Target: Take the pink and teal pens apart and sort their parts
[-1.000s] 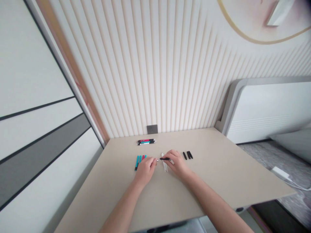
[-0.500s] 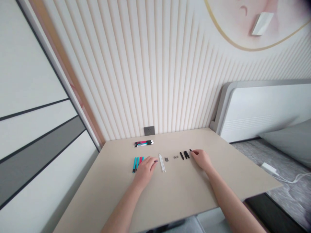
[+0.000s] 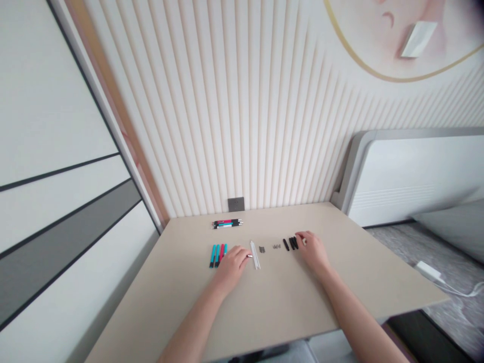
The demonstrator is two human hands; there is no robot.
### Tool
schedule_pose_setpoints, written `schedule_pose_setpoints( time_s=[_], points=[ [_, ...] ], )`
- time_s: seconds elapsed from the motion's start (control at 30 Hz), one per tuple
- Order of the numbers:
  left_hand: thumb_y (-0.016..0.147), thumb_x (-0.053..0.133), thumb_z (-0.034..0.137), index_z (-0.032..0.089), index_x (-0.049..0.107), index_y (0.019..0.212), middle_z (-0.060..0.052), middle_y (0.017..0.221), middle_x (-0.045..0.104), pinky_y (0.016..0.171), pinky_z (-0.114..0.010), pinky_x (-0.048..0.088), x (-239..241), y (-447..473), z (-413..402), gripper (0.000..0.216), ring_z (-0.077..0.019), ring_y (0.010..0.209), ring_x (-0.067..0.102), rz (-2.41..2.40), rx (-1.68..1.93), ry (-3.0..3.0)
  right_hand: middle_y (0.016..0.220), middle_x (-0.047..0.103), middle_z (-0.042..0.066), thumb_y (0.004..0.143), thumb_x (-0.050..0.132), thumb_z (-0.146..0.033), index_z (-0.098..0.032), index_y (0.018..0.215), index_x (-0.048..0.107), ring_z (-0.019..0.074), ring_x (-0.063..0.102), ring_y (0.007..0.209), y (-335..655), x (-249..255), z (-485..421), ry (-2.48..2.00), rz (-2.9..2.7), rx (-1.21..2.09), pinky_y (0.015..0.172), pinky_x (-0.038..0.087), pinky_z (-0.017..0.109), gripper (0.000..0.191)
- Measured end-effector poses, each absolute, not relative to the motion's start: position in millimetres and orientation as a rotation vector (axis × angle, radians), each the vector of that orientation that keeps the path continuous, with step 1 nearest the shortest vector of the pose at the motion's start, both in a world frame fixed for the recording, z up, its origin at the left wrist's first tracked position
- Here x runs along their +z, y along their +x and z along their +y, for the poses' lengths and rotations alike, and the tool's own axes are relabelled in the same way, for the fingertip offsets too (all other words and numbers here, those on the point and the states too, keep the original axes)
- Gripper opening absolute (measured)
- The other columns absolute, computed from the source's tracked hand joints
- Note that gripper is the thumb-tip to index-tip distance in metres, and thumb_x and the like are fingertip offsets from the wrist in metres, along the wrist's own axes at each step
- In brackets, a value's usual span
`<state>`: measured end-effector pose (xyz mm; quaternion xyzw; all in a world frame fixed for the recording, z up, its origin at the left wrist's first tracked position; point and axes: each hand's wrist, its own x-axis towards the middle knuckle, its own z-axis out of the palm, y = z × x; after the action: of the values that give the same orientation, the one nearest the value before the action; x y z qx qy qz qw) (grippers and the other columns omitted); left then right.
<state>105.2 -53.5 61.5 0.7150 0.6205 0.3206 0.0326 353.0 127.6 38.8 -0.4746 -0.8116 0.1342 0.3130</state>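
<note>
My left hand (image 3: 231, 265) rests on the beige desk (image 3: 181, 297), just right of several teal and red pen barrels (image 3: 218, 255). A slim pen part (image 3: 249, 256) with a pale end sticks out from its fingertips, towards a pair of thin white rods (image 3: 255, 254). My right hand (image 3: 312, 250) lies beside several black pen pieces (image 3: 291, 244), its fingers curled against the desk. A pale speck shows between those fingers. Tiny metal parts (image 3: 277, 246) lie between the rods and the black pieces. Several assembled pens (image 3: 227, 223) lie together farther back.
A ribbed cream wall (image 3: 242, 126) rises behind the desk, with a grey wall socket (image 3: 236, 204) at its foot. White cabinet panels (image 3: 56, 201) stand on the left. A white bed headboard (image 3: 412, 176) stands on the right, and a white charger (image 3: 428, 270) with cable lies below it on the floor.
My right hand has moved right, away from my left hand, to the black pieces, uncovering the tiny metal parts. The black piece it held a second ago no longer shows. My left hand stays nearly still.
</note>
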Motion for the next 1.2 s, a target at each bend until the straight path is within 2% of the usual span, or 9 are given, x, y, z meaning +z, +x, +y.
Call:
schedule_pose_setpoints(
  time_s=[0.17,0.27,0.4,0.6,0.9,1.07,1.2],
  points=[
    [0.093,0.053,0.015,0.022,0.063,0.098,-0.004,0.098,0.063,0.085,-0.031,0.047,63,112,-54,0.013,-0.0186,0.095,0.060,1.802,0.921,2.276,0.096,0.066,0.009,0.096,0.044,-0.026,-0.022,0.110,0.064,0.0222,0.060,0.091,321,54,80,-0.497,-2.368,0.301,0.085,0.045,0.037,0.024],
    [0.091,0.054,0.012,0.020,0.063,0.095,-0.004,0.097,0.063,0.085,-0.031,0.047,61,116,-53,0.012,-0.0191,0.095,0.059,1.769,0.924,2.273,0.099,0.065,0.009,0.096,0.048,-0.028,-0.021,0.114,0.060,0.0223,0.058,0.090,304,57,57,-0.232,-2.493,0.296,0.083,0.046,0.038,0.023],
    [0.091,0.056,0.013,0.019,0.062,0.090,-0.004,0.092,0.064,0.083,-0.031,0.047,56,118,-51,0.008,-0.0191,0.091,0.060,1.771,0.960,2.227,0.099,0.064,0.009,0.097,0.048,-0.027,-0.019,0.113,0.058,0.0216,0.058,0.091,296,53,49,-0.199,-2.479,0.334,0.083,0.047,0.037,0.021],
    [0.089,0.062,0.023,0.017,0.061,0.080,-0.002,0.079,0.061,0.070,-0.027,0.043,56,120,-48,0.010,-0.0176,0.076,0.057,1.851,1.015,2.076,0.101,0.064,0.009,0.098,0.046,-0.025,-0.022,0.122,0.058,0.0192,0.058,0.090,297,45,55,-0.127,-2.439,0.321,0.080,0.048,0.032,0.027],
    [0.085,0.063,0.021,0.016,0.063,0.074,0.000,0.070,0.060,0.066,-0.024,0.038,62,121,-49,0.013,-0.0143,0.067,0.054,1.764,1.101,1.898,0.099,0.063,0.007,0.099,0.043,-0.022,-0.029,0.130,0.057,0.0169,0.057,0.087,301,46,58,-0.068,-2.470,0.309,0.077,0.046,0.029,0.035],
    [0.084,0.064,0.032,0.016,0.065,0.073,0.000,0.069,0.062,0.063,-0.023,0.039,66,125,-52,0.020,-0.0140,0.066,0.053,1.671,1.141,1.732,0.096,0.064,0.007,0.100,0.043,-0.026,-0.024,0.121,0.063,0.0170,0.058,0.087,300,47,57,-0.067,-2.466,0.395,0.077,0.047,0.029,0.029],
    [0.083,0.065,0.035,0.016,0.066,0.074,-0.001,0.069,0.063,0.061,-0.023,0.039,65,126,-52,0.021,-0.0142,0.066,0.053,1.639,1.136,1.661,0.095,0.065,0.008,0.098,0.046,-0.027,-0.022,0.111,0.064,0.0168,0.059,0.087,300,49,57,-0.072,-2.438,0.456,0.078,0.048,0.029,0.023]
  ],
)
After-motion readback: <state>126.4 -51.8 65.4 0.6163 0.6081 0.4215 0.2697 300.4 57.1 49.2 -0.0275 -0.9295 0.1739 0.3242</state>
